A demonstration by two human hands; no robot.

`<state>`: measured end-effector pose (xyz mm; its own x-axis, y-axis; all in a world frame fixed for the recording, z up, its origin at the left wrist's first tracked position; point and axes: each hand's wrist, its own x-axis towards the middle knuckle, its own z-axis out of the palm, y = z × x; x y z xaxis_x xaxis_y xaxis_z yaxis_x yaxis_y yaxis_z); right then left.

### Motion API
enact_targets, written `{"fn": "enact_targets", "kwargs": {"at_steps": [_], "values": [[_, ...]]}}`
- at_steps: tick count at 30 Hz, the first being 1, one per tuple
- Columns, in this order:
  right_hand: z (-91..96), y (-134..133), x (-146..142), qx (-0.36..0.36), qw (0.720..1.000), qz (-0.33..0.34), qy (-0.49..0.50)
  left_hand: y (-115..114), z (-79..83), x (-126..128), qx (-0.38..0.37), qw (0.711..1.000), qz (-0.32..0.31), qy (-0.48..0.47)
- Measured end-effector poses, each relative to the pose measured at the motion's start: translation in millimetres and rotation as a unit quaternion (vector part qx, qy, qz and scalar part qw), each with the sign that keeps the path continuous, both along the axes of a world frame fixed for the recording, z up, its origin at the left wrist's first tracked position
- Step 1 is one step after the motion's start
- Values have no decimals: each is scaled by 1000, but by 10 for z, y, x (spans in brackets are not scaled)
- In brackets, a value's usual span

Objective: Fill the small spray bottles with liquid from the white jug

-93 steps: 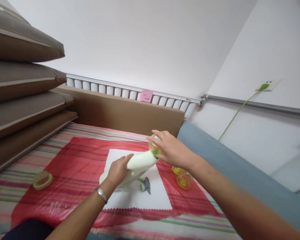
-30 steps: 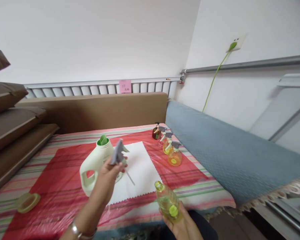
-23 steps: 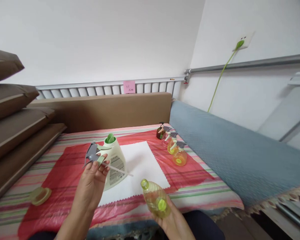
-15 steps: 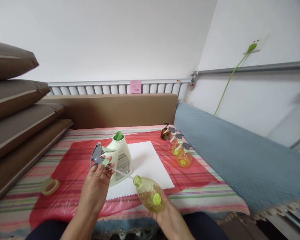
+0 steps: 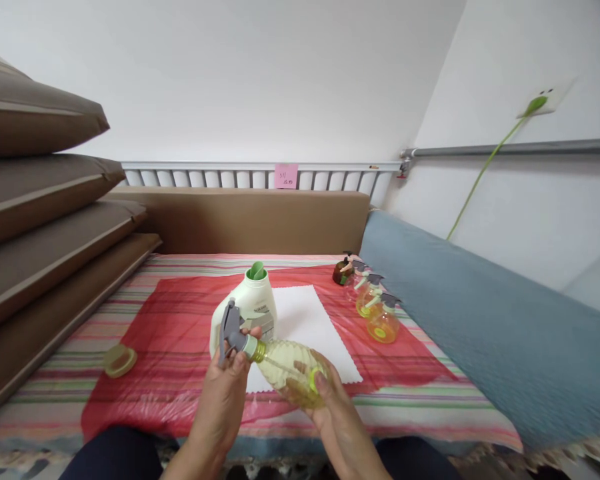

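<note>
The yellow bottle (image 5: 290,368) sits tilted just in front of the jug (image 5: 254,301), trigger head (image 5: 231,329) at its neck. I have my right hand (image 5: 336,412) closed around the bottle, my left hand (image 5: 224,397) pinching the trigger head.

Both forearms ran off the bottom edge, far side of the spray bottle (image 5: 286,363) lay covered by the right hand (image 5: 333,410), base of the jug (image 5: 254,300) sat behind the left hand (image 5: 223,400) and trigger head (image 5: 230,327), writing on the pink note (image 5: 286,176) was too small to read, cushion stack (image 5: 40,220) was cut by the left edge.
</note>
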<state>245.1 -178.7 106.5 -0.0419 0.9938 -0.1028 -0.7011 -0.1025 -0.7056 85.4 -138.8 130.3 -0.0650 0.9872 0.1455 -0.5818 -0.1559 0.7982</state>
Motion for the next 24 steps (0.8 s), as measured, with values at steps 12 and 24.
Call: {"fn": "enact_targets", "kwargs": {"at_steps": [12,24], "values": [[36,-64,-129,12,1000,-23,-5,18,-9,-106,-24,999,27,-5],[-10,-88,49,23,977,91,-192,40,30,-257,12,998,-23,-51]]}}
